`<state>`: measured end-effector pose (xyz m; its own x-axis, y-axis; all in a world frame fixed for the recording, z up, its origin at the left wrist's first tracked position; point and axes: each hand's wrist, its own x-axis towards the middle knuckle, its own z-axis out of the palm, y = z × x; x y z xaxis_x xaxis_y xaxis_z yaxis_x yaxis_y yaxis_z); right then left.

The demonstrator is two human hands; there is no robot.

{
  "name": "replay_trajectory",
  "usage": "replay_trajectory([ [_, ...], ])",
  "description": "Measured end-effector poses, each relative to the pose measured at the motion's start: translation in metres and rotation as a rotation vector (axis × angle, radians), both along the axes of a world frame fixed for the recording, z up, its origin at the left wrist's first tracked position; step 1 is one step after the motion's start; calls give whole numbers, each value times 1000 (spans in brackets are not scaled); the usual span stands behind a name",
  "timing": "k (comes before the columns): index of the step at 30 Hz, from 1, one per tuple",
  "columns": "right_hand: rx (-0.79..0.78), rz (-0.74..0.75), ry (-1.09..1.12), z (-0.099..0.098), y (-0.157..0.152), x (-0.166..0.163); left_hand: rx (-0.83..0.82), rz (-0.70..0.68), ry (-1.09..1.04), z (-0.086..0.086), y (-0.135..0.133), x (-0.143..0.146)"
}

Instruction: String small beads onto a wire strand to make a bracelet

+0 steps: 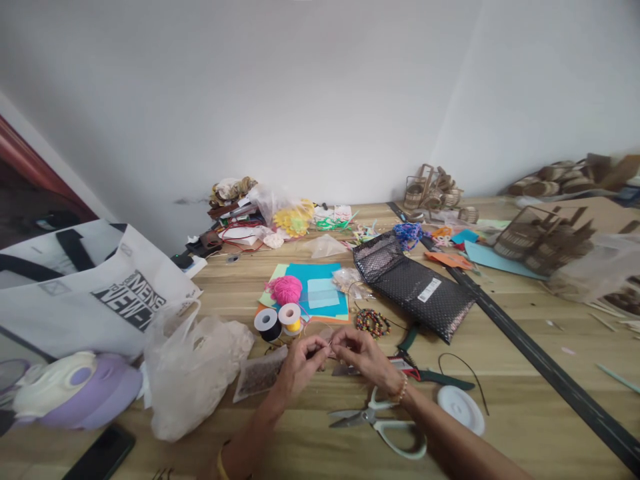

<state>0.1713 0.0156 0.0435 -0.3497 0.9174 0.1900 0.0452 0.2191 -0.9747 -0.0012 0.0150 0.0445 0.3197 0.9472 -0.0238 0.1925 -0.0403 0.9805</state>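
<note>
My left hand (300, 365) and my right hand (369, 359) meet fingertip to fingertip over the middle of the table. Both are closed in a pinch; whatever sits between the fingers is too small to make out. A clear packet of small dark pieces (259, 375) lies beside my left hand. Just beyond the hands stand a black thread spool (269, 325) and a yellow thread spool (291, 320), with a coil of colourful beads (373, 323) to their right. White-handled scissors (367, 417) rest below my right hand, and red-and-green pliers (415, 370) lie partly behind that wrist.
A pink yarn ball (286, 290) sits on coloured paper sheets (327, 272). To the right are a black bubble mailer (415, 290), a white round spool (461, 410) and small woven baskets (525, 237). Plastic bag (195, 373), tote bag (90, 287) and phone (103, 453) occupy the left.
</note>
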Motion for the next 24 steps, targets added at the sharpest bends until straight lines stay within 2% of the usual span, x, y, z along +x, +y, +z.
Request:
replay_trajectory([
  [6, 20, -39, -35, -1, -6, -4, 28, -21, 49, 1, -1, 2],
  [9, 194, -118, -163, -3, -10, -6, 39, -22, 54, 2, -3, 4],
  [12, 364, -137, -290, -4, -14, -7, 26, -22, 65, 0, -3, 4],
  [17, 465, -106, -435, -5, -14, -4, -17, -44, 98, -3, -1, 1],
  [24, 587, -128, -636, -13, -12, -2, 245, 4, 322, 2, 0, -4],
])
